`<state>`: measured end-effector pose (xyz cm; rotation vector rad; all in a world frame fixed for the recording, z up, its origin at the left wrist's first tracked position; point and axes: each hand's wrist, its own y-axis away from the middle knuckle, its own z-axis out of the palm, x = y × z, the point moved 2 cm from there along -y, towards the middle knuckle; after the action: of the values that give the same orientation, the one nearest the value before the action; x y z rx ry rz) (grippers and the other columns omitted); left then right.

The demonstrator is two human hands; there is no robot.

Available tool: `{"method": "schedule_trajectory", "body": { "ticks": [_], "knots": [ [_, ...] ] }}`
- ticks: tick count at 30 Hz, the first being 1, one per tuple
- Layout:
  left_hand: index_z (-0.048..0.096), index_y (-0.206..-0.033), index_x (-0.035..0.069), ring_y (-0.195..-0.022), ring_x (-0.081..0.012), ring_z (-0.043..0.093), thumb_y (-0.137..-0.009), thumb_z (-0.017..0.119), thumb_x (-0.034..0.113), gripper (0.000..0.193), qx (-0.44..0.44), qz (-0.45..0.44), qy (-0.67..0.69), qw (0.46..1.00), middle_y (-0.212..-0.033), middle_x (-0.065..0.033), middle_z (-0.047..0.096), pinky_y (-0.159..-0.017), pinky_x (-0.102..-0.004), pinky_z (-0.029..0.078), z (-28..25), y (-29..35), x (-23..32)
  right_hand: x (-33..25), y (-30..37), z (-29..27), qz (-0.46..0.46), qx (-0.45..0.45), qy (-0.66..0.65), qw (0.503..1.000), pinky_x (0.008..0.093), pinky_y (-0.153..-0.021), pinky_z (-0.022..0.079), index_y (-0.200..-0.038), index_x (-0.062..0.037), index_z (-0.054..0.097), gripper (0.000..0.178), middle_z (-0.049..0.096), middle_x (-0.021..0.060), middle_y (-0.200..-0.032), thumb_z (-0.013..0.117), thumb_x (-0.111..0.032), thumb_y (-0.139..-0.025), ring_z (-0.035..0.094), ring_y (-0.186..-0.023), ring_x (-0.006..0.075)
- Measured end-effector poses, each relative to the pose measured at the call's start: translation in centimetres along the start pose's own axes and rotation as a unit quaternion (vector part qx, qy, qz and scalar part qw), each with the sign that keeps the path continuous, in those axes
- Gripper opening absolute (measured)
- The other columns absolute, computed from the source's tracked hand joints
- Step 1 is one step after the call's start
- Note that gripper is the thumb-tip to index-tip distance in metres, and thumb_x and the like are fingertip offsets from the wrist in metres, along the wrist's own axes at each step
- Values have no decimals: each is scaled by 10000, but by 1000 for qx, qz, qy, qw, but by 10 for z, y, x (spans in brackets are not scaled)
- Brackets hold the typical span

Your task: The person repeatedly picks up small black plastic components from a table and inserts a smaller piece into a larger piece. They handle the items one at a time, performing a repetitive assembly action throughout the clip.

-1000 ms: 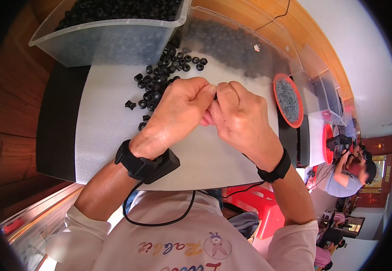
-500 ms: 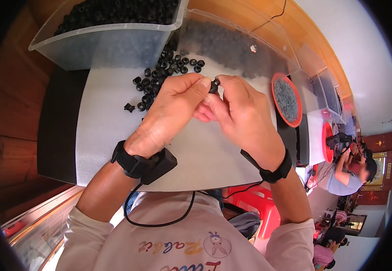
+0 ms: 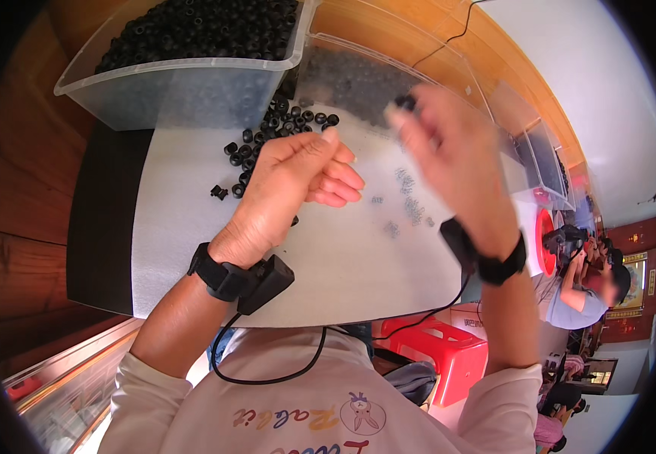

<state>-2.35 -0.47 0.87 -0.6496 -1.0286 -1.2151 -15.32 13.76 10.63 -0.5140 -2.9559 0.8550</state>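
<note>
Over the white mat, two bare hands are working. The right hand is lifting up high and looks blurry. Its fingertips are pinching a little black ring, which is sitting at the very top of the hand, above the far clear bin. I think it is just one ring, but the blur is making it hard to tell.

The left hand is hovering low over the mat, loosely curled, with its thumb and fingers close together. It is holding nothing that I can see. Just beyond its knuckles a pile of black rings is lying on the mat, and one ring is sitting alone to the left of the hand. Some tiny silver springs are lying between the two hands.

At the top, a big clear tub is holding many more black rings. Both wrists are wearing black bands.
</note>
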Motion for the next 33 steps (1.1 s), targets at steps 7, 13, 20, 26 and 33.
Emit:
{"method": "schedule_trajectory", "body": {
  "ticks": [7, 13, 20, 26, 33],
  "knots": [
    [665, -1038, 5, -744, -174, 694, -1089, 462, 368, 420, 62, 76, 30, 995, -864, -109, 730, -690, -285, 536, -16, -4, 5, 53, -48, -24, 114, 32, -65, 991, 263, -646, 447, -1082, 15, 688, 342, 586, -7, -746, 710, -312, -985, 525, -698, 100],
    [677, -909, 28, -593, -89, 488, -1061, 526, 302, 348, 164, 184, 82, 966, -677, -14, 579, -544, -249, 383, -32, 1, 18, 3, -11, 27, 56, -206, -213, 953, 341, -647, 497, -1101, -42, 666, 161, 640, 62, -823, 678, -119, -960, 604, -689, 190],
    [666, -932, -2, -568, -109, 474, -1059, 530, 264, 324, 161, 212, 139, 954, -681, -32, 574, -526, -254, 378, -40, 1, 23, -47, 16, 84, -76, -288, -131, 946, 445, -780, 550, -1388, -149, 543, 539, 547, 105, -1166, 708, -71, -881, 659, -985, 340],
    [651, -968, -10, -595, -118, 482, -1064, 517, 255, 312, 142, 202, 155, 956, -702, -36, 579, -539, -268, 384, -48, 0, 19, -63, 26, 90, -79, -291, -161, 940, 437, -742, 577, -1234, -75, 592, 406, 533, 131, -1118, 762, -163, -876, 689, -919, 326],
    [644, -981, 5, -599, -128, 463, -1069, 501, 263, 308, 156, 180, 169, 956, -709, -29, 569, -562, -281, 374, -58, -4, 17, -46, 39, 74, -58, -294, -167, 939, 440, -763, 559, -1189, -60, 588, 323, 533, 127, -1157, 727, -134, -907, 674, -926, 336]
  ]
}}
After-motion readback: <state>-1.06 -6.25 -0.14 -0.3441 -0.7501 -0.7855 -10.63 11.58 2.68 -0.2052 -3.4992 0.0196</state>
